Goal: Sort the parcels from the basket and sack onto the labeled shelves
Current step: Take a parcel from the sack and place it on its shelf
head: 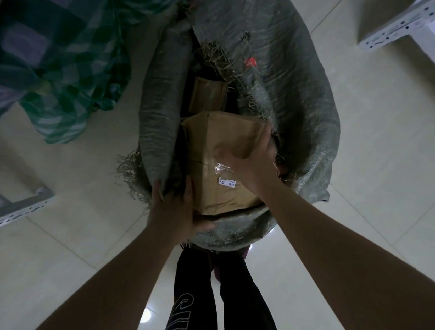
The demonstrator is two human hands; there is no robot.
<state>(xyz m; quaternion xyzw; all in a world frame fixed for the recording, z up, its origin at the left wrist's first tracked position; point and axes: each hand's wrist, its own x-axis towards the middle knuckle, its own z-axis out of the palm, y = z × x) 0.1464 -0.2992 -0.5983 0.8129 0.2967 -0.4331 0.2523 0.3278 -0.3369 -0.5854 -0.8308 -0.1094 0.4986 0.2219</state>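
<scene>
The pale tiled floor (376, 172) is spreading out under everything, catching small glints of light below the arms. On it, the grey-green woven sack (290, 79) is standing open directly ahead of both hands, its frayed rim folding outward around them. Beyond the left hand and off to its left, a green and purple checked bag (42, 65) is slumping on the floor, touching the sack's far left side. White metal shelf rails are showing at the edges: one shelf frame (410, 23) well beyond and to the right of the right hand, another rail (11, 214) well apart to the left of the left hand. Dark trousers (219, 301) with pale lettering are showing below, between the two forearms.

Inside the sack's mouth, a brown cardboard parcel (217, 148) is sitting between the two hands, taped across the top and carrying a small white label (226, 182) just beside the right hand. The left hand (174, 211) is pressing flat against the parcel's near left side with fingers extended, its back touching the sack's rim. The right hand (251, 160) is lying over the parcel's right top edge, fingers spreading and curving round the far corner, gripping it. A smaller brown parcel (206, 92) is lying deeper in the sack, beyond both hands.
</scene>
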